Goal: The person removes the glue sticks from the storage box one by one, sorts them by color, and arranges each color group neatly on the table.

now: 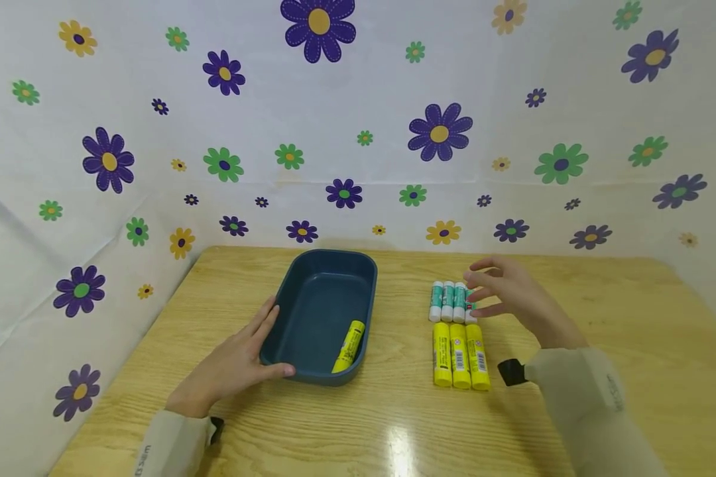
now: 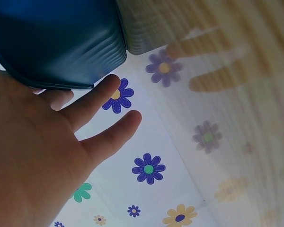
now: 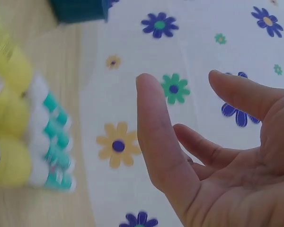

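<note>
My left hand (image 1: 238,363) rests against the near left corner of a dark blue rectangular bin (image 1: 288,278), its fingers along the left rim and its thumb at the front rim. From the left wrist view, two fingers (image 2: 92,104) of it stretch out beside the bin's wall. Inside the bin, a yellow glue stick (image 1: 349,346) leans along the right side. My right hand (image 1: 510,291) hovers with parted, bent fingers and nothing between them, overlapping the right end of a row of small white-and-teal glue sticks (image 1: 447,301). Three yellow glue sticks (image 1: 460,358) lie side by side just nearer.
Everything lies on a wood-grain table (image 1: 394,411). A white cloth (image 1: 358,86) with printed flowers hangs behind the table and along its left side. Black straps circle both wrists, over light sleeves (image 1: 585,391).
</note>
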Tool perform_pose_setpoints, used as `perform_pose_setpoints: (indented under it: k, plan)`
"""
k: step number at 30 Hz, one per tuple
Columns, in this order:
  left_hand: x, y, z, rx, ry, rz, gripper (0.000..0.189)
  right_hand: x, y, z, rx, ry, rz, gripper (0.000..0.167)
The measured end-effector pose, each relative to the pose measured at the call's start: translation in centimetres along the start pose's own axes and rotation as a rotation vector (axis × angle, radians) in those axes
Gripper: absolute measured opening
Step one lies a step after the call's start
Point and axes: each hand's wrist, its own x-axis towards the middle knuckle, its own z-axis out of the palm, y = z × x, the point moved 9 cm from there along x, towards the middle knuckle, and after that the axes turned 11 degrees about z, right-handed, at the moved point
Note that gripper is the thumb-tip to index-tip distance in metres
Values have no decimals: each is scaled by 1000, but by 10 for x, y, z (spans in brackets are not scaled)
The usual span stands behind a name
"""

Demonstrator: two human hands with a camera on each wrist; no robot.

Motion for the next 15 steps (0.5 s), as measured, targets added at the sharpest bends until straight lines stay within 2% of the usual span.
perform_pose_setpoints:
  k: [10,15]
  plan:
    - [0,-2,2,3,2,-4,113,10,-53,53,97,-132,-77,47]
    - [0,-2,2,16,-9,-27,112,16,-68,83,130,-187,-76,43]
